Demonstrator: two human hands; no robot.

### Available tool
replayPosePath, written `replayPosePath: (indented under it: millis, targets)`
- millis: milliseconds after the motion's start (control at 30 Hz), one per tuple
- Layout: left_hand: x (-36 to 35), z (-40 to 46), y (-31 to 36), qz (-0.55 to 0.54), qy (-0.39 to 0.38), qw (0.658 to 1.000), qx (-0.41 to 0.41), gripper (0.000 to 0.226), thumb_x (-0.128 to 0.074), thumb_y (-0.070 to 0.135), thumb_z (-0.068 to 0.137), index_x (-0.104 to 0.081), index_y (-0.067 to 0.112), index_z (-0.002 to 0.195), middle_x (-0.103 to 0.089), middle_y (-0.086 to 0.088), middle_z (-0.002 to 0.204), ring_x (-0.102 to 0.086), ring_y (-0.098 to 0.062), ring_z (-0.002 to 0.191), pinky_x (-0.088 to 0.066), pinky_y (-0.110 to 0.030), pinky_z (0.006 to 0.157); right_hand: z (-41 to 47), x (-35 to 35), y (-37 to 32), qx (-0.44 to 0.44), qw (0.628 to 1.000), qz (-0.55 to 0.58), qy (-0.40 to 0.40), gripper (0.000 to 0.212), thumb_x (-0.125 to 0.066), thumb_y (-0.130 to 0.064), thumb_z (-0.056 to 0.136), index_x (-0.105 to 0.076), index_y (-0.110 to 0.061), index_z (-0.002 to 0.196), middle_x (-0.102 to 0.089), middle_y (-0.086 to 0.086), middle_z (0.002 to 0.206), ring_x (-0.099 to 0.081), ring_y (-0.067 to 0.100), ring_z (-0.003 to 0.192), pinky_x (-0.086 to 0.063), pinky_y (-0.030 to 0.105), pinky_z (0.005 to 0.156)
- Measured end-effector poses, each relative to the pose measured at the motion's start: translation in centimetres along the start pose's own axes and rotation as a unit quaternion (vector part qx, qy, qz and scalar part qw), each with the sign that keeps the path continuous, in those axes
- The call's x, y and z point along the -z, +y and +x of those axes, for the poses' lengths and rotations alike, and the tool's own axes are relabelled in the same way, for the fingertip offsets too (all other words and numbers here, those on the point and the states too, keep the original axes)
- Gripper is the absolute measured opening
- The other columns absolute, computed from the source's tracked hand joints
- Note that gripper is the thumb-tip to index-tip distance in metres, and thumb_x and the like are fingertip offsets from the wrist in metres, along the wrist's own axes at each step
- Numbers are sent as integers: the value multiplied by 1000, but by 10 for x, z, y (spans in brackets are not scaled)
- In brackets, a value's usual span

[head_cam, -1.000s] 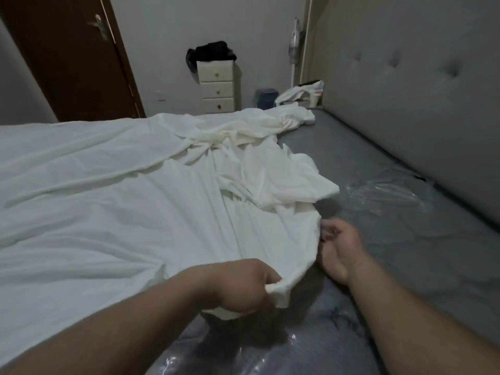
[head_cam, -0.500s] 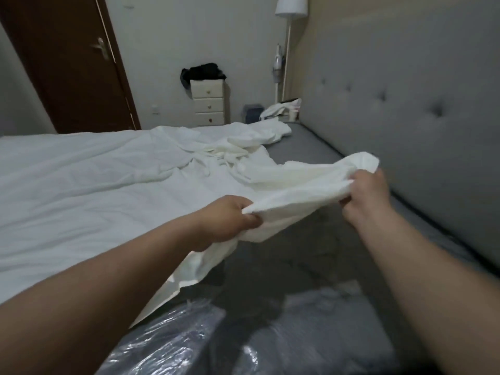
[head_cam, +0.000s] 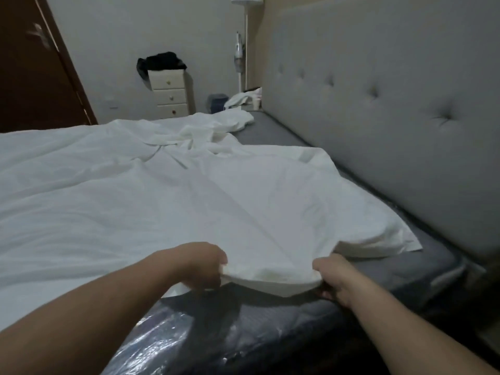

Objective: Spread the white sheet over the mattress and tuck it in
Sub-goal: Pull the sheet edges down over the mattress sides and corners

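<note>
A grey tufted headboard [head_cam: 378,109] fills the right of the frame, beside the grey mattress [head_cam: 405,269]. The white sheet [head_cam: 135,201] covers the left and centre (still bunched near the top centre). At lower centre both forearms reach forward; the left hand [head_cam: 201,265] and right hand [head_cam: 334,278] each have their grip clamped on the sheet's near edge, knuckles up.

Left hand [head_cam: 200,266] and right hand [head_cam: 334,280] both grip near edge of rumpled white cotton sheet [head_cam: 135,196]; grey plastic-wrapped mattress [head_cam: 270,320] bare in front and beside grey tufted headboard [head_cam: 378,104]
</note>
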State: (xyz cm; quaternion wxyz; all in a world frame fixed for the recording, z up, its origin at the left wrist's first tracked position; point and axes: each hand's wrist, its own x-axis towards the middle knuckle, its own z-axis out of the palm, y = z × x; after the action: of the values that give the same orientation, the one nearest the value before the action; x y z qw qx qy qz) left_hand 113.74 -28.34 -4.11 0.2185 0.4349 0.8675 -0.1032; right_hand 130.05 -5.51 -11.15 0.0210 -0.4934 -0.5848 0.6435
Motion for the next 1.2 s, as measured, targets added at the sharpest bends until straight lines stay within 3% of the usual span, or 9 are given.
replayPosePath:
  millis: [167,267,367,467,533,600,700,900,1200]
  targets:
    - [-21,-10,23,-40,-26,999,14,32,-61,21,82,-64,29,113,-68,1,119,-56,-19,94,-38,-26,74,-5,22,7,23,979,203,20,18,-46,7,81,-55,-8,76,-58,11,65,-58,27,64,-52,29,45]
    - [-20,-29,45,-53,-42,998,-5,38,-62,21,82,-66,21,119,-67,0,111,-60,-21,97,-39,-27,74,-23,39,-2,122,961,244,44,23,-57,-2,77,-64,-4,99,-71,15,94,-69,33,82,-61,41,65]
    - [-2,-49,54,-143,-67,987,-34,31,-63,20,74,-70,26,104,-71,8,94,-63,-13,85,-48,-27,71,-46,56,-11,215,931,286,70,40,-63,-16,78,-67,-12,118,-77,8,110,-74,32,98,-61,52,88]
    - [8,-72,66,-304,-58,949,-52,42,-63,15,63,-76,20,103,-78,-1,96,-71,-18,89,-56,-33,79,-58,78,1,200,960,180,84,53,-65,-49,80,-65,-19,122,-75,0,112,-72,26,98,-60,49,90]
    - [7,-79,78,-388,-106,915,-40,47,-66,12,69,-74,12,115,-77,-13,109,-73,-28,98,-58,-42,90,-66,92,23,88,996,5,22,55,-56,-67,88,-63,-19,113,-67,2,94,-62,21,74,-57,35,71]
    - [0,-81,95,-314,-128,940,-27,43,-71,21,85,-69,14,127,-73,-8,123,-70,-24,110,-55,-45,101,-75,103,47,-11,992,-113,-47,58,-43,-75,94,-60,-20,106,-62,7,78,-52,18,57,-51,28,61]
    - [-11,-75,125,-159,-65,984,-37,48,-69,48,92,-64,24,133,-66,5,135,-62,-12,117,-47,-40,111,-72,121,70,7,996,-82,35,59,-38,-68,100,-60,-14,94,-61,8,70,-48,18,54,-46,29,61]
    - [-1,-50,179,-112,30,990,-84,45,-64,41,97,-58,28,139,-66,12,132,-62,-10,116,-47,-29,102,-50,159,61,100,960,225,133,25,-45,-30,103,-52,-22,80,-46,0,66,-40,14,52,-42,26,57]
    - [-13,67,282,-49,126,987,-89,69,-58,62,93,-47,22,148,-54,-1,142,-57,-23,125,-51,-43,101,11,197,44,97,945,278,145,17,-46,-17,101,-60,-19,90,-56,3,83,-55,18,67,-53,31,64]
